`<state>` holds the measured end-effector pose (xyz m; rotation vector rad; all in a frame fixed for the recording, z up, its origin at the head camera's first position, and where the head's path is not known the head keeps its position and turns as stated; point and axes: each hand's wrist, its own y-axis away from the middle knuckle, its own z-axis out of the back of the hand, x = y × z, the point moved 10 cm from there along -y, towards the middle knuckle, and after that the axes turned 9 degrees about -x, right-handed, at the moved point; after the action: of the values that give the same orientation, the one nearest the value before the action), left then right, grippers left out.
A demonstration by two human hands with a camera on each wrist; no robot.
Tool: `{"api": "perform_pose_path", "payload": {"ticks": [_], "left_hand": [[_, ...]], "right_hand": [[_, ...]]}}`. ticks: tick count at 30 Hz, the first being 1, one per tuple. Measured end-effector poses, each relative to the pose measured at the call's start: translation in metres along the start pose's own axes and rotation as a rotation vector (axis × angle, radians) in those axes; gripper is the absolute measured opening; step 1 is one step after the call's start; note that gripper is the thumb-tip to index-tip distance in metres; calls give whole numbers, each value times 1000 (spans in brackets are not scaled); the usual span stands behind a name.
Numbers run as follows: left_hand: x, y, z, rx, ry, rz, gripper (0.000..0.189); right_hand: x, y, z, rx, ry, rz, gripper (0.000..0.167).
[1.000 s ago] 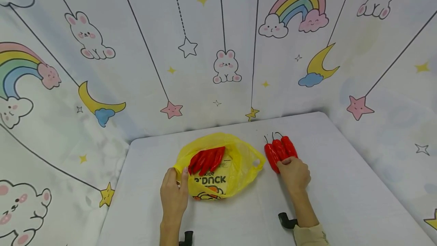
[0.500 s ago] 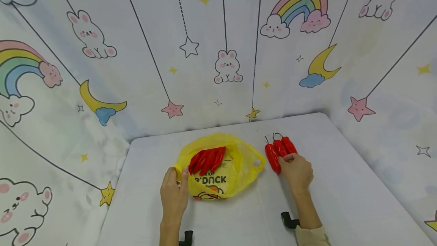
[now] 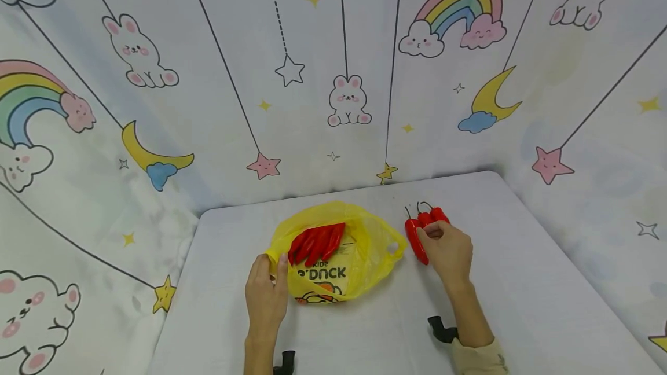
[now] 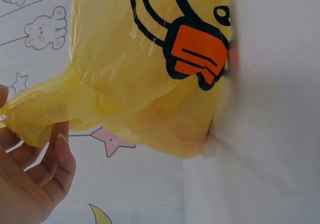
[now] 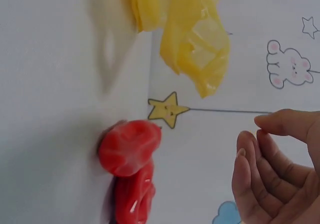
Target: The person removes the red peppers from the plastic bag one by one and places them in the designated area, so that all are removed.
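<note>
My left hand grips the left edge of a yellow plastic bag, which stands with its mouth wide. Several red chili peppers show inside the bag. In the left wrist view, fingers and thumb pinch a gathered strip of the bag, whose side carries a duck print. Three more red chili peppers lie side by side on the table to the bag's right, stems pointing away. Over them is my right hand, partly covering two. The right wrist view shows its thumb and fingers parted, nothing between them, beside the peppers.
The white table ends at a back edge against a cloth wall printed with rabbits, stars and rainbows. Black wrist mounts sit by both forearms.
My right hand has shifted slightly right, then up and back left over the chili peppers. The left hand and the bag stay where they were.
</note>
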<state>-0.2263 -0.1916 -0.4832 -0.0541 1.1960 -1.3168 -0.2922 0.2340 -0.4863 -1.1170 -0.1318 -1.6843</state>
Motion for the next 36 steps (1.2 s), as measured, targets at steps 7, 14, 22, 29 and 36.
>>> {"api": "perform_pose_path", "payload": {"ticks": [7, 14, 22, 29, 36], "left_hand": [[0, 0, 0, 1, 4, -1, 27], [1, 1, -2, 13, 10, 20, 28], [1, 1, -1, 11, 11, 21, 27], [2, 0, 0, 14, -4, 21, 28], [2, 0, 0, 15, -2, 30, 28]], "right_hand": [[35, 10, -13, 78, -96, 62, 18], [56, 14, -30, 143, -139, 63, 17], [64, 17, -47, 205, -140, 42, 15], [69, 26, -72, 317, -77, 13, 20], [85, 33, -90, 392, -97, 40, 19]]}}
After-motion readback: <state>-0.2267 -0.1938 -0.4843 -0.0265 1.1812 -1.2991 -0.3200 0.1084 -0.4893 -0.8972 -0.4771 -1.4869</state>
